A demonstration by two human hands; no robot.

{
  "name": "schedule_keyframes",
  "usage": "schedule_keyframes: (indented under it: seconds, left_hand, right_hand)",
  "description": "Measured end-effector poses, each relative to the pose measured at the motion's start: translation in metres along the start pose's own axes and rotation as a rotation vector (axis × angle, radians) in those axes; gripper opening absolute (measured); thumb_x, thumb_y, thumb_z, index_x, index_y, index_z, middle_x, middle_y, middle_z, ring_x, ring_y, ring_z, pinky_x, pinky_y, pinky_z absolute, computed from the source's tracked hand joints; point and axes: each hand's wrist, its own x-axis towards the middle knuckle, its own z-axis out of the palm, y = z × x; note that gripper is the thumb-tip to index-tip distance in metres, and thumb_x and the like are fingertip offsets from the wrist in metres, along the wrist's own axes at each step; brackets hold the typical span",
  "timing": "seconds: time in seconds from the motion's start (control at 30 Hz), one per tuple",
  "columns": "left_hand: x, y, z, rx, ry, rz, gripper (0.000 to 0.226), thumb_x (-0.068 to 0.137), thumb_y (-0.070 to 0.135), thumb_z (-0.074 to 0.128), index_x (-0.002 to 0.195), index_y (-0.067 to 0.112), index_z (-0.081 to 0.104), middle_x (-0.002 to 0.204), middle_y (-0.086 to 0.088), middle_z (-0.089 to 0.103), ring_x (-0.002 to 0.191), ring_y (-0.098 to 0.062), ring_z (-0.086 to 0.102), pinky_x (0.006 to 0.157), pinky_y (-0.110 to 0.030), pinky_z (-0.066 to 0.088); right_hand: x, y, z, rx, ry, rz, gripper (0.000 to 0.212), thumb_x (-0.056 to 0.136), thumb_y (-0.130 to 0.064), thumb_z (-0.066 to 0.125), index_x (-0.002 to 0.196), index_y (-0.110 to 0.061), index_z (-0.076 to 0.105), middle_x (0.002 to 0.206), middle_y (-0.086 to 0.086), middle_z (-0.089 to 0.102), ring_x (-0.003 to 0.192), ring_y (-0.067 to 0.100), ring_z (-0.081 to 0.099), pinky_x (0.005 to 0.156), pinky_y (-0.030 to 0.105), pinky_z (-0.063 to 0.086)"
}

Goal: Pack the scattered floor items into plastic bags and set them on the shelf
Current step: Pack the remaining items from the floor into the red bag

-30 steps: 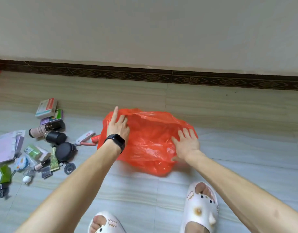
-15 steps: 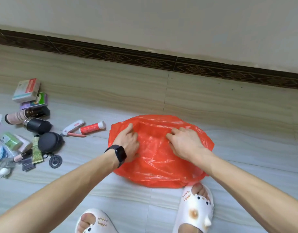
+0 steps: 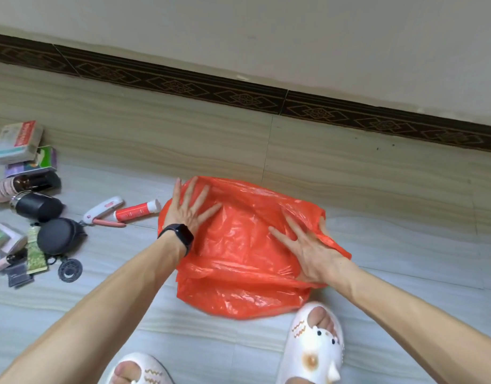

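Note:
A red plastic bag [image 3: 244, 261] lies crumpled and flat on the tiled floor in front of me. My left hand [image 3: 187, 210], with a black watch on the wrist, presses on the bag's upper left with fingers spread straight. My right hand [image 3: 302, 245] lies flat on the bag's right side, fingers straight and spread. A red tube with a white cap [image 3: 136, 210] and a white and pink clipper-like tool [image 3: 104, 213] lie just left of the bag.
Scattered items crowd the left edge: a white and red box [image 3: 17, 141], a black cylinder [image 3: 37, 207], a round black case [image 3: 58, 235], a black disc [image 3: 69, 270]. The wall's dark patterned border [image 3: 238, 99] runs behind. My white slippers [image 3: 312, 347] stand below the bag.
Both hands went from curled on the bag to flat with fingers spread. The left hand moved up to the bag's left edge and the right hand toward its right side.

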Motion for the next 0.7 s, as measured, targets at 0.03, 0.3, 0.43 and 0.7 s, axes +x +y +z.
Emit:
schedule_keyframes:
  seconds: [0.03, 0.3, 0.43, 0.7]
  left_hand:
    - [-0.001, 0.001, 0.009, -0.010, -0.013, 0.013, 0.081, 0.100, 0.034, 0.037, 0.145, 0.039, -0.030, 0.157, -0.011, -0.031, 0.142, -0.041, -0.028, 0.103, -0.073, -0.018]
    - [-0.023, 0.008, -0.041, -0.414, 0.159, 0.227, 0.071, 0.089, 0.038, 0.053, 0.152, 0.035, 0.021, 0.161, -0.006, 0.018, 0.150, -0.023, 0.006, 0.117, -0.056, -0.002]
    - [-0.059, -0.026, -0.088, -0.452, 0.214, 0.151, 0.069, 0.087, 0.038, 0.058, 0.150, 0.034, 0.030, 0.157, -0.005, 0.027, 0.148, -0.022, 0.016, 0.117, -0.056, 0.004]
    - [-0.194, -0.129, -0.102, -0.465, 0.294, -0.213, 0.058, 0.090, 0.046, 0.050, 0.145, 0.037, 0.035, 0.153, -0.004, 0.034, 0.140, -0.024, 0.032, 0.115, -0.051, 0.016]
  right_hand:
    - [0.001, 0.005, 0.006, -0.006, -0.041, 0.042, 0.128, 0.070, -0.063, 0.072, 0.150, -0.041, -0.025, 0.161, 0.010, -0.027, 0.151, 0.029, 0.010, 0.110, 0.075, -0.006]
    - [0.006, 0.006, -0.013, 0.130, -0.038, 0.257, 0.110, 0.080, -0.056, 0.068, 0.156, -0.037, -0.010, 0.165, 0.007, -0.011, 0.149, 0.038, 0.012, 0.119, 0.054, 0.015]
    - [-0.008, -0.013, -0.078, 0.294, 0.012, 0.137, 0.061, 0.088, -0.045, 0.059, 0.146, -0.036, 0.041, 0.153, 0.003, 0.043, 0.136, 0.028, 0.045, 0.107, 0.042, 0.043]
    - [-0.091, -0.077, -0.188, 0.352, 0.463, -0.092, 0.045, 0.093, -0.040, 0.052, 0.138, -0.036, 0.052, 0.143, -0.013, 0.053, 0.133, 0.014, 0.046, 0.106, 0.037, 0.044]
